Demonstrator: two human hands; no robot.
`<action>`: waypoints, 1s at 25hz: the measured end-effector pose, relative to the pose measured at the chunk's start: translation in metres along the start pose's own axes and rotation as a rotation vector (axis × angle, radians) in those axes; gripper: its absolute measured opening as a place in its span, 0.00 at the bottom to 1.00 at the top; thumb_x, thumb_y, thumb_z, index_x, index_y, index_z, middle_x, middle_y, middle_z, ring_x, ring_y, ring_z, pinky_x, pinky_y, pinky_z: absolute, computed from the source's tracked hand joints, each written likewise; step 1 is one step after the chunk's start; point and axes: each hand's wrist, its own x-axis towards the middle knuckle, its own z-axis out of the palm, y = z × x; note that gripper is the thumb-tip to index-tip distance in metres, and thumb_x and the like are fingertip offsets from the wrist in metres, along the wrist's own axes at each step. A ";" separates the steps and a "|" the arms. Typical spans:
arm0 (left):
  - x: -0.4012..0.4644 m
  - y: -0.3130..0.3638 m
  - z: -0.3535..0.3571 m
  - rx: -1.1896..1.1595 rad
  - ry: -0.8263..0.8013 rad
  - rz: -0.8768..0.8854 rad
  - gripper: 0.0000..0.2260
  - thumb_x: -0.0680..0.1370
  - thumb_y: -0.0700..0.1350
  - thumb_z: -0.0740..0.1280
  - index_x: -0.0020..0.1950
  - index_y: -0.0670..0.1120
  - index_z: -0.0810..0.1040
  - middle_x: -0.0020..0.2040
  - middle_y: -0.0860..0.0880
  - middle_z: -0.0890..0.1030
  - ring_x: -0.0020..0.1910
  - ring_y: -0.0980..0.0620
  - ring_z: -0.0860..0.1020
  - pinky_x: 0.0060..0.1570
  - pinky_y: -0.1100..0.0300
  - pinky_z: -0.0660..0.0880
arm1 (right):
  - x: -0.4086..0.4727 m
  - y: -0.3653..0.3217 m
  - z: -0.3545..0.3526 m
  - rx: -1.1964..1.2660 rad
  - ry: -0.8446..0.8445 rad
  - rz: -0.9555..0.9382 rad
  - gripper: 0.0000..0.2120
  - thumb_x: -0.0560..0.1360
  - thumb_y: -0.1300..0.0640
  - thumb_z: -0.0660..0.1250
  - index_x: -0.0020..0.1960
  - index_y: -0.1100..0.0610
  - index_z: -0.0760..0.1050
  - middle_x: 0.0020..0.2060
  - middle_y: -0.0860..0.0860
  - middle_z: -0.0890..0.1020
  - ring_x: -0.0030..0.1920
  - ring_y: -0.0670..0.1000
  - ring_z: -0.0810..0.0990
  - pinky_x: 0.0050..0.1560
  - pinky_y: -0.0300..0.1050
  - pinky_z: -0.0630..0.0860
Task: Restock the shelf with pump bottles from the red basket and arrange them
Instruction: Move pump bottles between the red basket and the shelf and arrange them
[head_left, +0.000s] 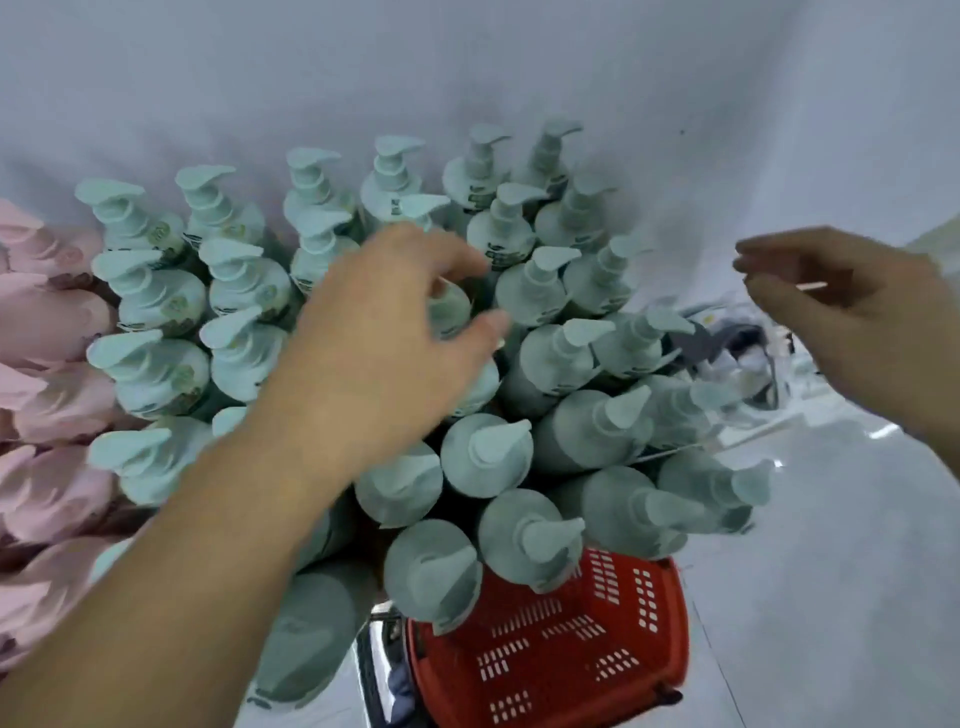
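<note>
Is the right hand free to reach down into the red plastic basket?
Probably yes: the right hand hangs open in clear air holding nothing, and the red plastic basket sits below with its top uncovered.

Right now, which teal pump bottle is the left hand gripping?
The teal bottle under the left hand, mid-cluster: fingers curl round its top; the other bottles stand untouched.
</note>
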 end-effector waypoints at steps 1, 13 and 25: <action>-0.021 0.027 0.014 -0.034 -0.097 0.037 0.18 0.72 0.60 0.67 0.59 0.56 0.80 0.53 0.58 0.79 0.51 0.58 0.79 0.49 0.58 0.78 | -0.024 0.016 -0.014 -0.032 -0.022 0.042 0.11 0.78 0.48 0.70 0.54 0.30 0.78 0.49 0.28 0.82 0.49 0.33 0.81 0.48 0.23 0.73; -0.019 0.091 0.170 0.447 -0.383 -0.149 0.13 0.77 0.50 0.68 0.57 0.45 0.73 0.53 0.46 0.74 0.56 0.43 0.75 0.44 0.51 0.72 | -0.124 0.099 -0.013 -0.461 -0.443 -0.246 0.24 0.76 0.44 0.69 0.71 0.45 0.73 0.67 0.43 0.75 0.56 0.46 0.80 0.44 0.39 0.74; -0.008 0.073 0.180 0.653 -0.448 0.012 0.02 0.78 0.40 0.65 0.49 0.42 0.76 0.45 0.42 0.79 0.42 0.43 0.77 0.38 0.54 0.70 | -0.111 0.116 0.009 -0.536 -0.419 -0.260 0.19 0.81 0.47 0.63 0.69 0.51 0.74 0.58 0.48 0.77 0.45 0.52 0.81 0.36 0.46 0.75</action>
